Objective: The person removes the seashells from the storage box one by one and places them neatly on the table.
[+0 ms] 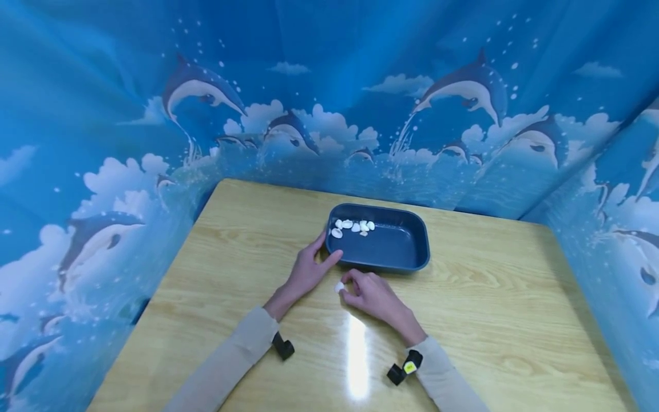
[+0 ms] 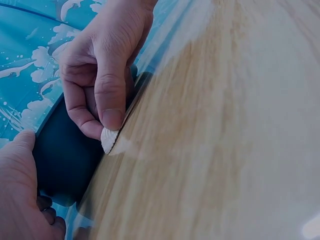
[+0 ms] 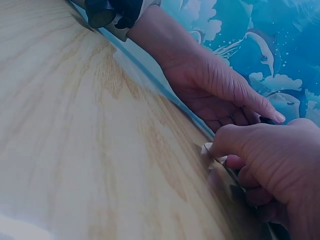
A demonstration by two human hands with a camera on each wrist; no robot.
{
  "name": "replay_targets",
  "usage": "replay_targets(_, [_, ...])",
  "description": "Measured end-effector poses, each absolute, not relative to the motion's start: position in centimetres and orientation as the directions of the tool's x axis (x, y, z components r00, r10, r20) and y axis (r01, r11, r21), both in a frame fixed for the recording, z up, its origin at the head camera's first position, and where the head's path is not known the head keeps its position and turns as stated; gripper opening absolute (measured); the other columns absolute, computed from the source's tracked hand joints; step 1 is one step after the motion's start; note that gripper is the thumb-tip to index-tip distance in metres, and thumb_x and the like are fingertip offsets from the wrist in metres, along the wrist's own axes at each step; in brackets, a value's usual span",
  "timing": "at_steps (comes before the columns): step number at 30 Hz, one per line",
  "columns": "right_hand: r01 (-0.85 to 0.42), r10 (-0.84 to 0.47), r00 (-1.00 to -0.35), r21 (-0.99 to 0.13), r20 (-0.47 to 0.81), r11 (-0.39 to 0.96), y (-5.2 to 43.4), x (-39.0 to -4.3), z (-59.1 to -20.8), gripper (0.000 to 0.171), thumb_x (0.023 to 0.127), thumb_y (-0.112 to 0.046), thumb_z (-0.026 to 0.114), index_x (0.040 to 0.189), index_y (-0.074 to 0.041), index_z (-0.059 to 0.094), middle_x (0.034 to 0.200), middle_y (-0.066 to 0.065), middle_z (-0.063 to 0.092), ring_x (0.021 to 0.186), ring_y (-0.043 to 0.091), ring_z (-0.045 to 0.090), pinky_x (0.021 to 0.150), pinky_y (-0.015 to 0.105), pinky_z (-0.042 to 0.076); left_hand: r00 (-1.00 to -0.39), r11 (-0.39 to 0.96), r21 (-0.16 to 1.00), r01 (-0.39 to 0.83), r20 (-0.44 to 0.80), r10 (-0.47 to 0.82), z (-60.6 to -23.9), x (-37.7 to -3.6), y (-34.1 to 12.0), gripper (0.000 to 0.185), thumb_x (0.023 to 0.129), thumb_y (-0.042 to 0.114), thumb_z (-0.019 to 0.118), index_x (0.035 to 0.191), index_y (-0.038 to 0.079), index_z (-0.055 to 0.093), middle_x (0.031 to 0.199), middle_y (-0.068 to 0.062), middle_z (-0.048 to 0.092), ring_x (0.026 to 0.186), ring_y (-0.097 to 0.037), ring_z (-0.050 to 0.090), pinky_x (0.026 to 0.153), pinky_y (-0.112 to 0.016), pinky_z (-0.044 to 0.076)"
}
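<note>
Two hands: right hand (image 1: 373, 294) pinches white piece (image 1: 339, 287); left hand (image 1: 308, 267) relaxed, fingers touching tray (image 1: 412, 260).

Bright overhead light, glare streak on table (image 1: 357, 355); wrist views soft.
</note>
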State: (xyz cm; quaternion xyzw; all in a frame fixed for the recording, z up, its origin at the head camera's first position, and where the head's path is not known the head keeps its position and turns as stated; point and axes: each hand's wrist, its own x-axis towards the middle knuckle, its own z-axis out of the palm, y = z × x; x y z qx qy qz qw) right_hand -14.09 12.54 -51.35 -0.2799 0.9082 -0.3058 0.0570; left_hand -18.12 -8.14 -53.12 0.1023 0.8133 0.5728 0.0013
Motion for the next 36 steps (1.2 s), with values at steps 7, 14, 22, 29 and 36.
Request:
replay_targets(7, [-0.483,-0.538,-0.839,-0.563,0.077,0.671,12.5,-14.0,-51.7,0.020,0.097,-0.026,0.073,0.112,-0.014,0.070,0.067,-0.013,0.051,0.055,0.001,0.044,0.047,0.021,0.036,-0.978,0.318,0.932,0.176,0.129,0.165,-53.2,-18.1,-8.2,0.073,0.102,0.035,0.070,0.163,0.016,0.034,0.166,-0.001,0.036,0.154,-0.016,0.032,0.125,-0.039,0.032])
replay_targets(14, [-0.524,-0.581,-0.808,-0.568,0.095,0.635,12.5,-14.1,-51.8,0.034,0.099,-0.023,0.069,0.132,-0.016,0.067,0.065,-0.014,0.049,0.051,0.000,0.040,0.045,0.020,0.033,-0.978,0.326,0.930,0.171,0.121,0.169,-53.0,-18.2,-8.2,0.075,0.102,0.038,0.069,0.163,0.014,0.033,0.166,-0.003,0.035,0.154,-0.017,0.032,0.125,-0.041,0.031])
replay_targets(22, [-0.548,-0.598,-0.793,-0.564,0.116,0.617,12.6,-14.1,-51.9,0.023,0.101,-0.020,0.068,0.124,-0.018,0.072,0.063,-0.015,0.048,0.051,-0.001,0.040,0.045,0.019,0.032,-0.981,0.329,0.931,0.159,0.110,0.162,-53.0,-18.1,-8.2,0.074,0.102,0.037,0.069,0.163,0.014,0.033,0.166,-0.001,0.034,0.154,-0.016,0.032,0.126,-0.040,0.031])
replay_targets(29, [-0.588,-0.591,-0.776,-0.593,0.220,0.551,12.3,-13.8,-51.0,0.027,0.099,-0.021,0.072,0.124,-0.010,0.072,0.061,-0.017,0.045,0.050,-0.004,0.036,0.045,0.017,0.031,-0.975,0.323,0.928,0.186,0.133,0.177,-53.3,-18.2,-8.3,0.077,0.101,0.044,0.069,0.163,0.014,0.033,0.166,-0.004,0.036,0.154,-0.018,0.033,0.125,-0.040,0.031])
replay_targets(36, [-0.712,-0.494,-0.699,-0.570,0.517,0.411,12.6,-14.7,-47.9,0.014,0.095,-0.006,0.072,0.109,-0.003,0.075,0.061,-0.010,0.046,0.054,0.000,0.039,0.046,0.019,0.034,-0.971,0.317,0.925,0.211,0.160,0.178,-53.5,-18.0,-8.3,0.077,0.102,0.043,0.069,0.162,0.011,0.034,0.165,-0.005,0.036,0.153,-0.019,0.033,0.125,-0.040,0.031])
